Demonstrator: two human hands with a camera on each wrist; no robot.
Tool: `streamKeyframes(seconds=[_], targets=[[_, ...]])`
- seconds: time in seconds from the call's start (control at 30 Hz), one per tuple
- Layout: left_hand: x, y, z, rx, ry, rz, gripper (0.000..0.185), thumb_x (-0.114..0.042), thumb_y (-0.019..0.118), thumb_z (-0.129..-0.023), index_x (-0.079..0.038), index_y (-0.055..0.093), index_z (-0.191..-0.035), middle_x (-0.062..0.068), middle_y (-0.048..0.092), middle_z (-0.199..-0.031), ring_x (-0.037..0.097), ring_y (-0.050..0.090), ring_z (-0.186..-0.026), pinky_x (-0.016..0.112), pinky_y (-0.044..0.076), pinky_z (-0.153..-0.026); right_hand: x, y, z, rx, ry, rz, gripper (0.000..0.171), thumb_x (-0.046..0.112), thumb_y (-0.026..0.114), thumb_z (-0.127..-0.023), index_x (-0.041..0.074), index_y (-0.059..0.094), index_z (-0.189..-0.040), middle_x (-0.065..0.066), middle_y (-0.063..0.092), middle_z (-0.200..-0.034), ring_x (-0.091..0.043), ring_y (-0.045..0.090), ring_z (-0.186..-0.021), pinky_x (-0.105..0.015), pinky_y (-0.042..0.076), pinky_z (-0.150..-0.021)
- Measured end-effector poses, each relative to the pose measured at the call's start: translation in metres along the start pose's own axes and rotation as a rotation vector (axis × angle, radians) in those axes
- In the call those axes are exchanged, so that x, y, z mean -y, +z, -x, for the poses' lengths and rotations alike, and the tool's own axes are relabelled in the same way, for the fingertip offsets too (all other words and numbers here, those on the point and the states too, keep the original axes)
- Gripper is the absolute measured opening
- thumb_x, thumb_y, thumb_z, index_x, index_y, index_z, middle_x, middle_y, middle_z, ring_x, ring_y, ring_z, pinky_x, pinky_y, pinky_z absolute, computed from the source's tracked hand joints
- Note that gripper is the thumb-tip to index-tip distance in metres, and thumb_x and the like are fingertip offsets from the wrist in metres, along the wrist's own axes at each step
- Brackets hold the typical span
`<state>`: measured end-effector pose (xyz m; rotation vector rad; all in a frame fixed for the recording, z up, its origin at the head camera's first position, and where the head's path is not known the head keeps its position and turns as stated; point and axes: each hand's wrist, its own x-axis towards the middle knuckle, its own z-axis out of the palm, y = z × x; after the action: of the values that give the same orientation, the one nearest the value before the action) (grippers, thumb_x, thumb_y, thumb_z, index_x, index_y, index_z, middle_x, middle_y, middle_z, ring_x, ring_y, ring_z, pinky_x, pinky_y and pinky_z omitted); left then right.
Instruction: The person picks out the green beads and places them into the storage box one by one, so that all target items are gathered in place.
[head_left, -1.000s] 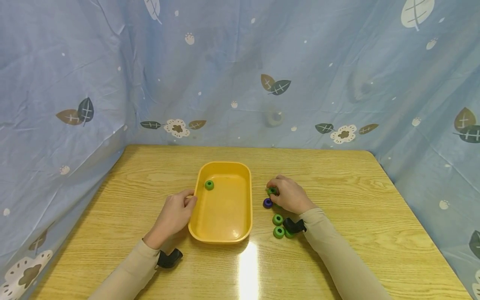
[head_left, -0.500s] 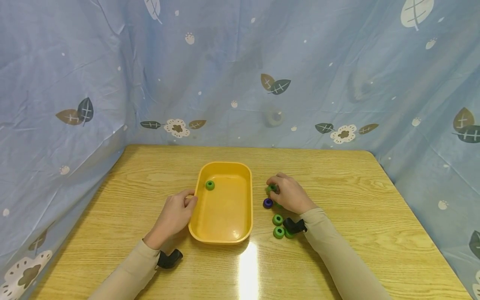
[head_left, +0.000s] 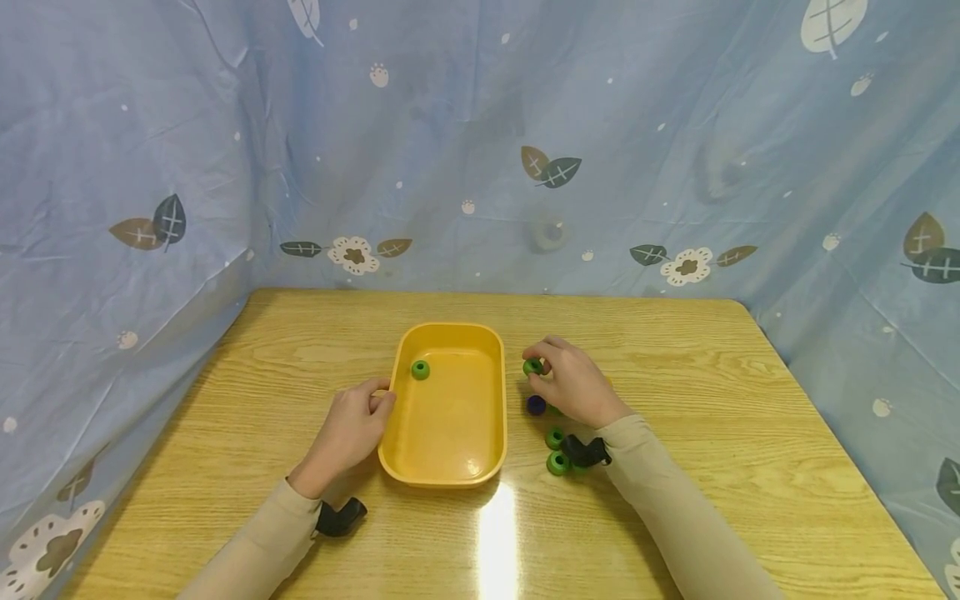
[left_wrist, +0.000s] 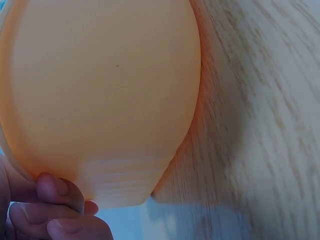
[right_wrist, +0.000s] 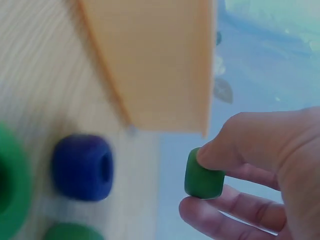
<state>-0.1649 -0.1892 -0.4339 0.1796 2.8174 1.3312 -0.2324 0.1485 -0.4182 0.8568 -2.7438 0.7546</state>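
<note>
A yellow tray [head_left: 450, 467] sits mid-table with one green ring [head_left: 420, 370] inside it. My left hand [head_left: 352, 429] grips the tray's left rim [left_wrist: 75, 180] with curled fingers. My right hand [head_left: 570, 383] is lifted just right of the tray and pinches a green ring [head_left: 532, 366] [right_wrist: 202, 176] between thumb and fingers. Below it on the table lie a purple ring [head_left: 536, 405] [right_wrist: 82, 166] and green rings [head_left: 556, 437] [head_left: 558, 462].
The wooden table [head_left: 712, 400] is closed in by a blue patterned curtain [head_left: 480, 142] at the back and both sides. A black wrist mount [head_left: 339, 517] sits at each wrist. Glare shines on the table near the front edge [head_left: 495, 542].
My right hand has lifted a green ring off the table and moved it up and slightly left toward the tray. The left hand and tray have stayed put.
</note>
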Motion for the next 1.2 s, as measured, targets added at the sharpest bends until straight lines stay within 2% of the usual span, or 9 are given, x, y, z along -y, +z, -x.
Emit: streamKeyframes(seconds=[0.13,0.23,0.6,0.8,1.07,1.2], targets=[[0.001,0.0,0.0,-0.002,0.006,-0.004,0.035,-0.013,0.05,-0.109,0.007,0.061,-0.135,-0.002,0.049,-0.057,0.009,0.036,-0.045,0.022,0.03,-0.044,0.013,-0.005,-0.007,-0.02,-0.036,-0.006,0.021,0.009,0.073,-0.095,0.008,0.073,-0.116,-0.005,0.066,-0.106,-0.021,0.062,-0.084,-0.034,0.053,-0.074],[0.002,0.001,-0.001,-0.006,0.014,-0.006,0.034,-0.013,0.051,-0.109,0.007,0.062,-0.135,-0.001,0.054,-0.059,0.009,0.039,-0.046,0.023,0.031,-0.045,0.021,-0.007,-0.013,-0.028,-0.068,-0.003,0.022,0.009,0.074,-0.095,0.007,0.073,-0.117,-0.006,0.066,-0.107,-0.022,0.062,-0.084,-0.033,0.053,-0.073],[0.001,0.001,-0.001,-0.004,0.007,0.009,0.034,-0.013,0.051,-0.109,0.007,0.061,-0.135,-0.001,0.054,-0.06,0.01,0.042,-0.047,0.023,0.033,-0.045,0.046,-0.003,-0.041,0.019,-0.15,0.005,0.021,0.009,0.073,-0.095,0.007,0.073,-0.116,-0.007,0.066,-0.107,-0.019,0.062,-0.079,-0.029,0.053,-0.07],[0.0,0.001,-0.001,-0.004,0.006,0.01,0.035,-0.013,0.051,-0.109,0.008,0.061,-0.135,0.003,0.059,-0.062,0.01,0.043,-0.047,0.023,0.034,-0.045,0.055,0.005,-0.054,0.068,-0.155,0.022,0.021,0.011,0.073,-0.095,0.007,0.073,-0.116,-0.008,0.066,-0.11,-0.013,0.056,-0.077,-0.028,0.052,-0.073],[0.0,0.0,-0.001,0.005,0.005,0.017,0.036,-0.013,0.05,-0.109,0.008,0.06,-0.136,0.005,0.064,-0.065,0.01,0.044,-0.046,0.023,0.033,-0.044,0.065,0.015,-0.068,0.124,-0.16,0.023,0.02,0.011,0.074,-0.096,0.007,0.074,-0.115,-0.006,0.065,-0.108,-0.014,0.059,-0.08,-0.028,0.054,-0.076],[0.001,0.0,-0.001,0.005,0.004,0.019,0.035,-0.013,0.05,-0.109,0.008,0.06,-0.136,0.003,0.061,-0.062,0.01,0.041,-0.045,0.023,0.032,-0.044,0.069,0.022,-0.075,0.14,-0.167,0.032,0.02,0.012,0.074,-0.096,0.008,0.074,-0.116,-0.006,0.065,-0.108,-0.014,0.059,-0.082,-0.027,0.054,-0.076]])
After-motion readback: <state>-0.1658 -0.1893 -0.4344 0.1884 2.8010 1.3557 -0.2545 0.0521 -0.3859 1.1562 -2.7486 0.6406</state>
